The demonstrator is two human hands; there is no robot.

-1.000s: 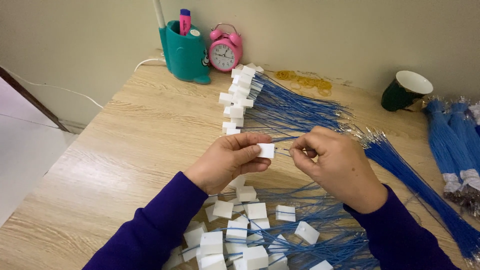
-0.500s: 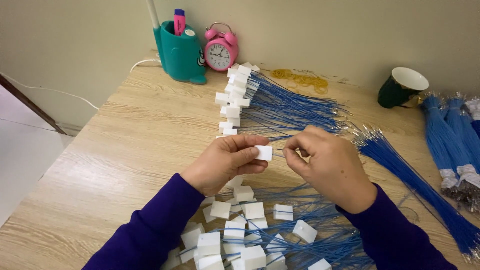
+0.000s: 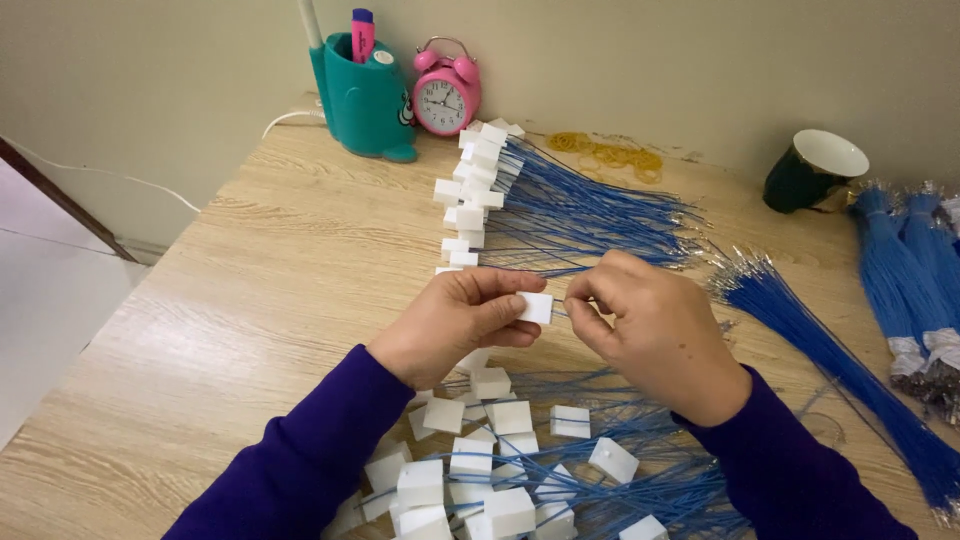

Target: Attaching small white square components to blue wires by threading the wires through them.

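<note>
Left hand (image 3: 455,325) pinches white block (image 3: 536,307); right hand (image 3: 650,330) grips blue wire (image 3: 557,313) beside it, mid-tabletop (image 3: 250,290)

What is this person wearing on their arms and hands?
Both arms are covered by long, dark purple sleeves of a soft-looking fabric, reaching the wrists. The left hand and right hand are bare: no gloves, rings, watch or bracelets visible.

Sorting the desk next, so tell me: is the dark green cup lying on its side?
No, the dark green cup stands upright on the wooden table, with its white inside facing up.
</note>
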